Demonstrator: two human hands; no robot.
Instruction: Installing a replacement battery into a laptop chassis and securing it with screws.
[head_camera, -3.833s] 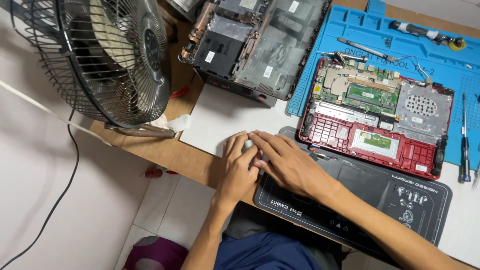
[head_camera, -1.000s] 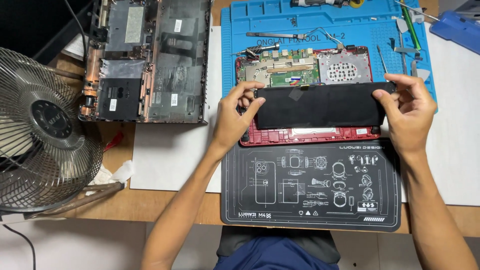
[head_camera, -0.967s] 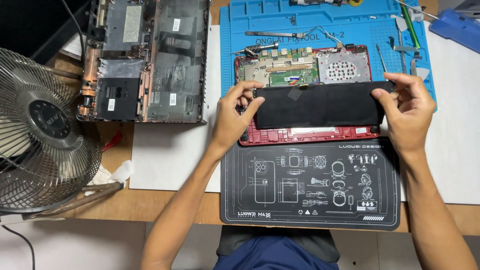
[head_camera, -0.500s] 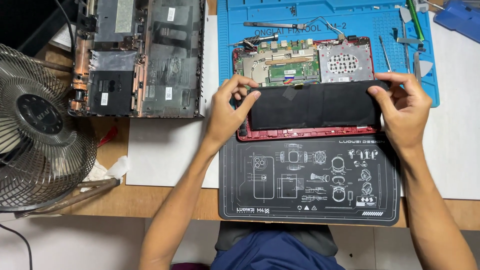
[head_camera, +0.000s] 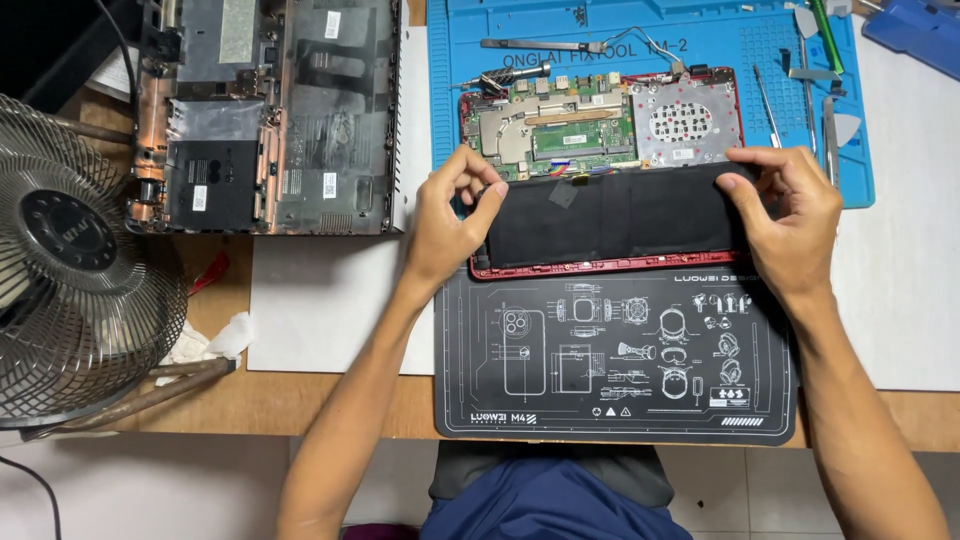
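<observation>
A long flat black battery pack (head_camera: 620, 215) lies across the lower half of an opened red laptop base (head_camera: 600, 268). Above it the laptop's green circuit board (head_camera: 570, 125) and silver fan grille (head_camera: 685, 120) show. My left hand (head_camera: 450, 225) grips the battery's left end with thumb and fingers. My right hand (head_camera: 790, 215) grips its right end. The laptop base straddles a blue work mat (head_camera: 450, 90) and a black printed mat (head_camera: 610, 360).
A second dismantled dark laptop shell (head_camera: 270, 110) lies at the upper left. A wire-cage fan (head_camera: 75, 260) stands at the left table edge with a crumpled tissue (head_camera: 215, 340) beside it. Tweezers and pry tools (head_camera: 825, 110) lie on the blue mat's right side.
Earlier both hands were together at the table's front edge, left of the laptop. Since then they hold the battery's two ends over the red base, and it has settled slightly lower.
</observation>
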